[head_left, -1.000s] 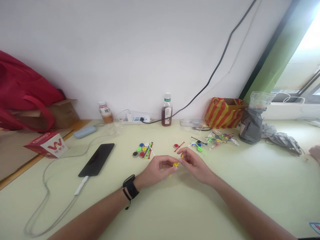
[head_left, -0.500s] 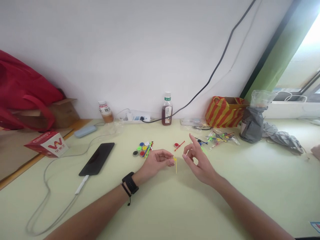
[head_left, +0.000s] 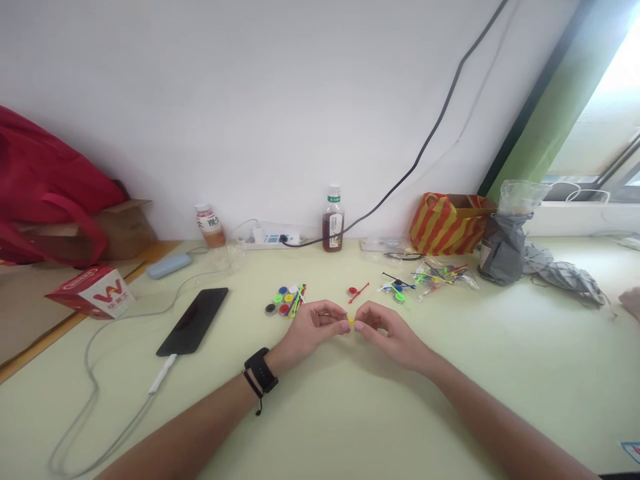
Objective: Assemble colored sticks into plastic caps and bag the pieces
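My left hand (head_left: 315,328) pinches a small yellow plastic piece (head_left: 351,321) between thumb and fingertips. Against its other side, my right hand (head_left: 387,332) closes thumb and index finger, so both hands grip it above the table. Fingertips cover most of the piece, and its exact kind is hidden. Beyond my left hand lie several round coloured discs (head_left: 284,295) with coloured plastic sticks (head_left: 299,300) beside them. Past the fingertips is a red disc (head_left: 353,291) next to a red stick (head_left: 360,292). Green, black and blue pieces (head_left: 399,290) lie beyond my right hand.
A black phone (head_left: 193,321) on a white cable lies left, near a red and white box (head_left: 93,292). A dark drink bottle (head_left: 333,223) stands by the wall. Farther right are plastic bags of pieces (head_left: 445,275), a striped bag (head_left: 445,223) and a grey bag (head_left: 505,247).
My right hand has moved left, from open beside the yellow piece to pinching it. The thin yellow stem that hung below my left fingertips no longer shows. My left hand stays nearly in place.
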Available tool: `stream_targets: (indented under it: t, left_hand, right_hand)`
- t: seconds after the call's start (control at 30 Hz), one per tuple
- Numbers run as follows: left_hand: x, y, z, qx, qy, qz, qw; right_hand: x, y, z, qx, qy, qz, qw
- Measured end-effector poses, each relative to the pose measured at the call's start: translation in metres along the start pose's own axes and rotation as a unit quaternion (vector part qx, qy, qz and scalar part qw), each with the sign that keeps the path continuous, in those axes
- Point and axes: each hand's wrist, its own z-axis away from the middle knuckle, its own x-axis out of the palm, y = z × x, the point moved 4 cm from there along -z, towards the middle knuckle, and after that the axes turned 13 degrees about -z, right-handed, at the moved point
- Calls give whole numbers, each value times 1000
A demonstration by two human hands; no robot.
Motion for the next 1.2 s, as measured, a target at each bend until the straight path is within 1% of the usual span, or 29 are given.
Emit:
stream_targets:
  t: [0.17,0.27,0.43,0.53,0.6,0.63,0.7,0.77,0.83,0.87,0.9,0.93,0.97,1.0,1.03,1.07,1.1,1.13,1.2]
  left_hand:
    - [2,1,2,21,-7,-19,1000]
    - [4,-1,3,23,-12,-17,1000]
    - [6,-4,4,28,-30,-21,999]
    - [7,-2,3,40,-40,-61,997]
    - [7,-2,2,35,-31,-93,995]
    - [6,-3,2,29,-24,-104,994]
    - [5,-5,0,19,-13,-115,993]
    - [5,-7,-1,14,-11,-123,992]
    - [6,-8,-1,12,-16,-133,991]
    - [6,-8,-1,13,-19,-138,990]
    - [7,-7,-1,15,-20,-143,989]
    - [7,-7,-1,18,-21,-148,989]
    - [7,-7,-1,20,-21,-152,988]
    - [7,-7,-1,23,-21,-155,988]
    - [7,-7,-1,25,-21,-157,987]
    - [7,-8,-1,26,-23,-160,987]
    - [7,-8,-1,27,-25,-162,986]
    - [7,-8,-1,27,-27,-166,985]
    - [7,-7,-1,28,-34,-177,983]
  right_hand:
    - [4,11,-1,20,-6,-3,1000]
    - [4,15,-1,19,-8,-19,1000]
    - [4,14,-1,9,-7,-4,1000]
    - [-2,7,0,-11,4,37,999]
    - [-16,-2,1,-46,53,87,994]
    - [-26,-8,2,-72,94,116,986]
    - [-47,-20,5,-120,182,172,961]
    - [-66,-29,10,-162,265,213,927]
    - [-75,-33,14,-187,325,241,895]
    - [-76,-32,15,-192,342,250,885]
    - [-74,-28,15,-188,339,259,885]
    - [-69,-23,12,-172,308,268,896]
    - [-62,-16,8,-143,254,281,915]
    - [-53,-8,4,-102,178,296,933]
    - [-44,1,1,-53,99,319,941]
    - [-37,9,0,-10,44,347,937]
    - [-32,14,-1,25,9,374,927]
    - [-31,17,-2,48,-1,397,916]
    - [-31,18,-3,70,2,420,905]
